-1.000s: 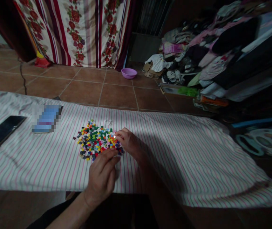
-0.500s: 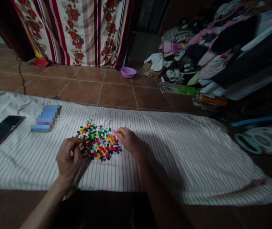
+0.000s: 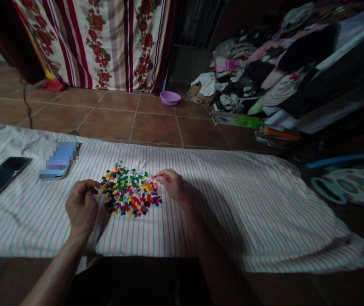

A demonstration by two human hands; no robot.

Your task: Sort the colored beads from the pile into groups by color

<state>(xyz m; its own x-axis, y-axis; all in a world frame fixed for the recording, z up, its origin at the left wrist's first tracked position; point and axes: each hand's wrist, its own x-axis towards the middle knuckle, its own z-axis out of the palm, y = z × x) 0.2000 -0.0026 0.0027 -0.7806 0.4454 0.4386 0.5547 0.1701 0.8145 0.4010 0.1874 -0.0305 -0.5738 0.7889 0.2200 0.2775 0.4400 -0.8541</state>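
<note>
A loose pile of small multicoloured blocks (image 3: pixel 132 191) lies spread on a striped cloth (image 3: pixel 265 212). At the pile's left edge is my left hand (image 3: pixel 82 204), its fingers curled and the index finger and thumb close together. Anything between those fingertips is too small to make out. My right hand (image 3: pixel 173 185) rests at the upper right edge of the pile with thumb and index finger pinched. Its fingertips meet the outer pieces, and what they hold cannot be told apart. A few white pieces (image 3: pixel 143 164) lie separately just beyond the pile.
Left of the pile lie a phone with a lit, blurred screen (image 3: pixel 60 160) and a dark phone (image 3: pixel 1 178). On the tiled floor stands a purple basin (image 3: pixel 170 98). A floral curtain (image 3: pixel 115 46) hangs behind, and heaped clothes (image 3: pixel 248 72) fill the right background.
My left hand has drawn back leftward from over the pile to its edge. The right hand stays at the upper right side with only a slight shift. The view has tilted slightly.
</note>
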